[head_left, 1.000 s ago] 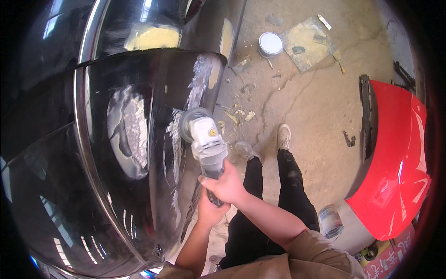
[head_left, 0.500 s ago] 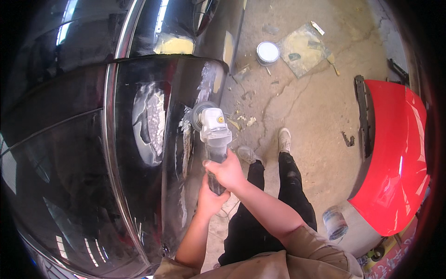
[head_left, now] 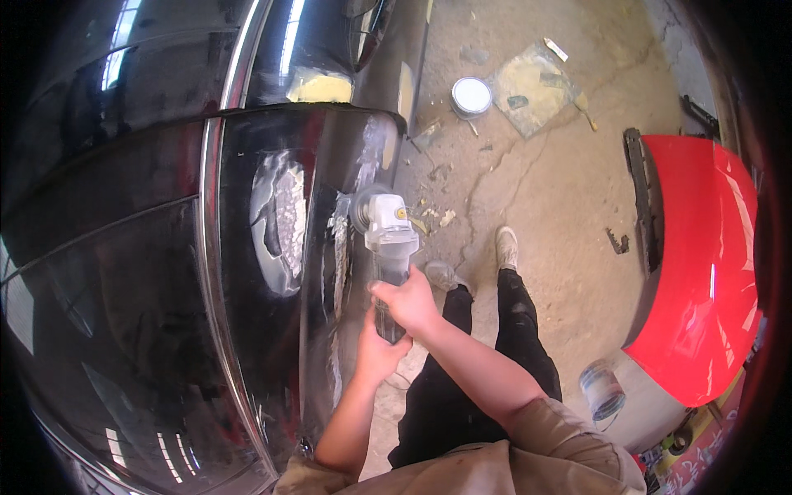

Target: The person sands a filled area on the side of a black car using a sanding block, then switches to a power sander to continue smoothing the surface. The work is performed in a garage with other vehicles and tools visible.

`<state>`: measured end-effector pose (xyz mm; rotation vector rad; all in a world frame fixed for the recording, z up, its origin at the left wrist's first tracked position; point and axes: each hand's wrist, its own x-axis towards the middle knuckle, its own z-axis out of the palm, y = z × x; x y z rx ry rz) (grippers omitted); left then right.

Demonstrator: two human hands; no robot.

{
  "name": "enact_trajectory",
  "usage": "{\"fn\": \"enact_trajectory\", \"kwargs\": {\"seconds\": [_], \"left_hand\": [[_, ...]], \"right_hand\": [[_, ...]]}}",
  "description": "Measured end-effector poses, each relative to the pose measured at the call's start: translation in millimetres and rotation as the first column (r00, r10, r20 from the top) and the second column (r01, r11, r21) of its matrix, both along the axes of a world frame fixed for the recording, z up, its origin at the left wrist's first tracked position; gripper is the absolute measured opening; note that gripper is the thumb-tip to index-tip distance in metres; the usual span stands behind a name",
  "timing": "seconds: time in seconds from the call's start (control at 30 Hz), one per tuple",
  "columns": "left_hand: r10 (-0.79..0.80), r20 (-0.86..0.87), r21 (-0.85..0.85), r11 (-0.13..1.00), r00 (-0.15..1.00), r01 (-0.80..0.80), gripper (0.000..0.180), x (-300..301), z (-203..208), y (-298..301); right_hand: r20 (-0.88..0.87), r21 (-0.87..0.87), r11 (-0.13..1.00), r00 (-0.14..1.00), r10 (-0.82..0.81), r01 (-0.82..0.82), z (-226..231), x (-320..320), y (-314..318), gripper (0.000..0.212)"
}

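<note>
Both my hands are wrapped around the dark body of an angle grinder (head_left: pixel 393 239) with a pale grey head. My right hand (head_left: pixel 407 304) grips it just below the head, and my left hand (head_left: pixel 383 350) closes around its rear end. The blurred grinding disc (head_left: pixel 361 209) is at the lower side of a black car door (head_left: pixel 272 346), beside a ragged strip of bare, scraped metal (head_left: pixel 340 239). Whether the disc touches the panel is hard to tell. Further in on the door is a larger rough bare patch (head_left: pixel 285 221) with grey edges.
Yellowish filler (head_left: pixel 320 87) covers a spot on the panel ahead. On the concrete floor are a white-topped can (head_left: pixel 472 96), a stained board (head_left: pixel 528 111), debris, and another can (head_left: pixel 602 391). A red car panel (head_left: pixel 697 272) stands at right. My shoes (head_left: pixel 506 247) are below the grinder.
The view has shifted slightly, so the car appears a little further right. Both hands keep their hold on the grinder, and its disc looks more blurred.
</note>
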<state>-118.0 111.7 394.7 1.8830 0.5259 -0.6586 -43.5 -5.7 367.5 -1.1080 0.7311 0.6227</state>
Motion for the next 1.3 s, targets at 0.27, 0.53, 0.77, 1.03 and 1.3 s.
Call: {"fn": "enact_trajectory", "kwargs": {"seconds": [0.27, 0.53, 0.77, 1.03, 1.3], "left_hand": [[-0.067, -0.034, 0.024, 0.997, 0.997, 0.067, 0.083, -21.1, 0.5, 18.5], [-0.049, -0.131, -0.018, 0.999, 0.99, 0.047, 0.082, -23.6, 10.7, 19.0], [-0.001, -0.056, -0.106, 0.994, 0.998, -0.005, 0.075, -30.9, 0.6, 19.4], [-0.048, -0.1, -0.024, 0.999, 0.994, 0.046, 0.074, -44.4, 6.6, 19.4], [-0.087, 0.04, 0.003, 0.996, 0.995, 0.087, 0.072, -46.2, 3.3, 18.9]], "right_hand": [[0.039, 0.014, 0.999, 0.998, -0.046, 0.046, 0.8, -23.9, 18.4, 0.061], [0.061, 0.049, 0.998, 0.997, -0.049, 0.046, 11.9, -27.1, 17.3, 0.063], [0.121, -0.195, 0.974, 0.982, 0.145, -0.119, 9.2, -32.9, 17.9, 0.063], [0.054, -0.253, 0.94, 0.967, 0.248, -0.227, 11.1, -43.4, 17.8, 0.062], [0.041, -0.256, 0.94, 0.969, 0.244, -0.226, 9.5, -45.5, 21.4, 0.067]]}}
